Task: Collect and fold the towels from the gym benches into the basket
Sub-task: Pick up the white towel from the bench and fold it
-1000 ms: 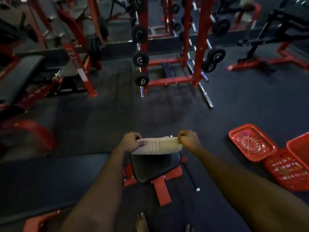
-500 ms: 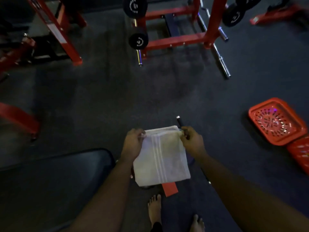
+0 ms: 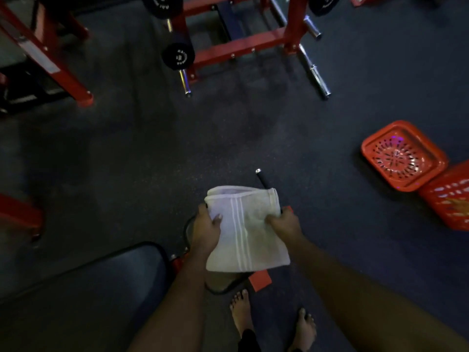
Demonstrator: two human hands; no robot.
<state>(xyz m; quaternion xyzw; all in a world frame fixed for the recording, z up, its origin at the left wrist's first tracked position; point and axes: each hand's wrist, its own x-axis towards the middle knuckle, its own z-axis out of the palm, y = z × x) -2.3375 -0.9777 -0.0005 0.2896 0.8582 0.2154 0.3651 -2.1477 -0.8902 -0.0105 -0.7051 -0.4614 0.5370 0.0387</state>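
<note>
A white towel (image 3: 250, 240) with three pale stripes hangs folded in front of me, above the end of a gym bench. My left hand (image 3: 206, 228) grips its left edge, thumb on top of the cloth. My right hand (image 3: 283, 222) pinches the right edge. The top of the towel is doubled over away from me. A red basket (image 3: 449, 199) stands on the floor at the far right edge, partly cut off. Its red perforated lid (image 3: 403, 156) lies flat beside it.
The dark padded bench (image 3: 83, 283) runs to my lower left, with a red foot (image 3: 260, 280) and a black handle bar (image 3: 264, 179) under the towel. A red rack with weight plates (image 3: 177, 55) and chrome pegs (image 3: 314, 72) stands ahead. My bare feet (image 3: 241, 313) are on the dark rubber floor.
The towel went from a flat strip stretched between both hands to hanging open, then its top edge folded over. My hands slid down from the top corners to its sides. The view tilted down.
</note>
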